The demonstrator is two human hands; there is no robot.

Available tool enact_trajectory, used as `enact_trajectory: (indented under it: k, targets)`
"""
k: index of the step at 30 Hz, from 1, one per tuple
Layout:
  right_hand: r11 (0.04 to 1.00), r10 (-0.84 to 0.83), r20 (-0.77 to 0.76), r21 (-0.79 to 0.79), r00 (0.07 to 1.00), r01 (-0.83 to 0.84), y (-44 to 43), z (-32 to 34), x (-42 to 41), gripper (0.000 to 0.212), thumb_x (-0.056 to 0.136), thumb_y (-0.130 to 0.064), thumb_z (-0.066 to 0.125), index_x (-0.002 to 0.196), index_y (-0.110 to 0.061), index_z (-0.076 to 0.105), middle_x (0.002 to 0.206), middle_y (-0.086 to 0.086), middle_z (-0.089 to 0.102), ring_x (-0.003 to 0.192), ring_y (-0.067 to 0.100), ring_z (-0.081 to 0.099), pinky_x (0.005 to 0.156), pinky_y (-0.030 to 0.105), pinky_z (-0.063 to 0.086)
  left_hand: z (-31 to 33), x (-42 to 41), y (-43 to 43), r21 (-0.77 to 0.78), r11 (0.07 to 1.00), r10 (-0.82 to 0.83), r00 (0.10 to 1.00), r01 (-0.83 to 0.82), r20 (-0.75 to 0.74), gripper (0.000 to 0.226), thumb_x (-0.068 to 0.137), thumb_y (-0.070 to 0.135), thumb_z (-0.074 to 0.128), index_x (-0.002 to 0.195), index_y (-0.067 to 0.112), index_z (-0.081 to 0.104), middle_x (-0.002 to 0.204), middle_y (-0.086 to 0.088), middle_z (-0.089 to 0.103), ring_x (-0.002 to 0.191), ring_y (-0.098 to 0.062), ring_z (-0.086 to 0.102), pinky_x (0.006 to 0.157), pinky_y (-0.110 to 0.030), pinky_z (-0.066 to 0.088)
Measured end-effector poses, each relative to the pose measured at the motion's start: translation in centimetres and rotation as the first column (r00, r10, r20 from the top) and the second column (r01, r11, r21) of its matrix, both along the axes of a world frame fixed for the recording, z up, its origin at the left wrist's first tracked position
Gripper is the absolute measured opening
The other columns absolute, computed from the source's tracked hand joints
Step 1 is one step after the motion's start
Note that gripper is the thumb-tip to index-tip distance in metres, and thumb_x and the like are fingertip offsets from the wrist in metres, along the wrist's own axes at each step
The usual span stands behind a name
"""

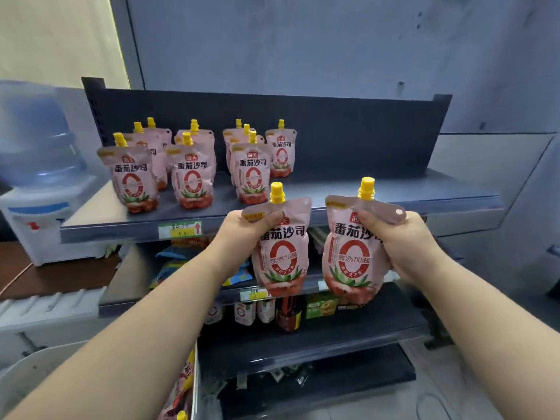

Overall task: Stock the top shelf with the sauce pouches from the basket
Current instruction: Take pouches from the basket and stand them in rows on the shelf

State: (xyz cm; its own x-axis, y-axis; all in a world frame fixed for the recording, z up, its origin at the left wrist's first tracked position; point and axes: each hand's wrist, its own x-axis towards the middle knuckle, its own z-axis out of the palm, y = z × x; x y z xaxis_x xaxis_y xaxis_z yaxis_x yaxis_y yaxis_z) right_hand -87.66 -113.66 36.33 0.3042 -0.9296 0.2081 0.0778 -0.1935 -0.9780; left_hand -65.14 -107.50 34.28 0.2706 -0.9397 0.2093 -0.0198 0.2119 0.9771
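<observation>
Two sauce pouches are held up in front of the top shelf (394, 189), one per hand, both upright with yellow caps pointing up. Left hand (242, 234) grasps the left pouch (283, 253) at its upper left corner; thumb lies across the front, just below the spout. Right hand (403, 241) grasps the right pouch (351, 256) along its right edge, thumb pressed over the print near the top; its fingers are wrapped behind and mostly hidden. The two held pouches are just beside each other, apart, and below the shelf's front edge in the view.

On the top shelf, shelved pouches (191, 174) stand upright in short rows front to back, grouped on the left half. Exact count is uncertain since rear ones are partly hidden; at least nine caps show. Right half of the shelf surface is bare. A price label (180, 230) sits on the front rail.

Lower shelves (318, 331) carry small cartons, a dark bottle and packets. At bottom left, the basket (194, 386) edge shows more pouches inside. A water dispenser (39, 183) stands left of the shelving.
</observation>
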Motion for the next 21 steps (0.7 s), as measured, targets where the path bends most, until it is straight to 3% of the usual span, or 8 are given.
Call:
enact_trajectory:
  k: [3, 7, 14, 21]
  targets:
    - [1.0, -0.004, 0.015, -0.002, 1.0, 0.004, -2.4, 0.5, 0.6, 0.011, 0.086, -0.02, 0.063, 0.089, -0.011, 0.067, 0.081, 0.005, 0.075, 0.075, 0.024, 0.073, 0.066, 0.039, 0.057, 1.1, 0.2, -2.3, -0.002, 1.0, 0.005, 1.0, -0.005, 0.017, 0.01, 0.087, 0.018, 0.063, 0.091, 0.012, 0.071, 0.086, -0.007, 0.075, 0.078, -0.019, 0.072, 0.066, -0.027, 0.058]
    - [1.0, -0.024, 0.025, -0.019, 0.999, 0.025, -6.5, 1.5, 2.3, 0.01, 0.086, -0.018, 0.064, 0.091, -0.009, 0.067, 0.083, 0.007, 0.075, 0.079, 0.027, 0.072, 0.073, 0.043, 0.057, 2.0, 1.9, -5.3, -0.006, 1.0, -0.002, 1.0, 0.002, 0.024, 0.015, 0.087, 0.02, 0.063, 0.094, 0.008, 0.07, 0.094, -0.013, 0.074, 0.085, -0.025, 0.072, 0.074, -0.036, 0.06]
    - [0.994, -0.075, 0.054, -0.074, 0.996, 0.079, -13.3, 4.1, 5.7, 0.006, 0.082, -0.014, 0.069, 0.086, -0.01, 0.069, 0.079, 0.006, 0.074, 0.071, 0.022, 0.072, 0.065, 0.037, 0.057, 2.7, 4.6, -10.7, -0.016, 1.0, -0.005, 1.0, 0.006, 0.027, 0.019, 0.088, 0.019, 0.062, 0.099, 0.004, 0.068, 0.093, -0.01, 0.075, 0.085, -0.022, 0.072, 0.068, -0.027, 0.059]
    - [0.989, -0.111, 0.046, -0.089, 0.993, 0.115, -19.3, 5.0, 8.1, 0.004, 0.083, -0.012, 0.069, 0.081, -0.015, 0.068, 0.074, 0.001, 0.073, 0.07, 0.021, 0.071, 0.071, 0.041, 0.057, 3.0, 4.6, -14.7, -0.032, 0.999, -0.016, 1.0, 0.016, 0.003, 0.013, 0.086, 0.019, 0.062, 0.096, 0.013, 0.068, 0.094, -0.009, 0.075, 0.089, -0.025, 0.072, 0.08, -0.039, 0.058]
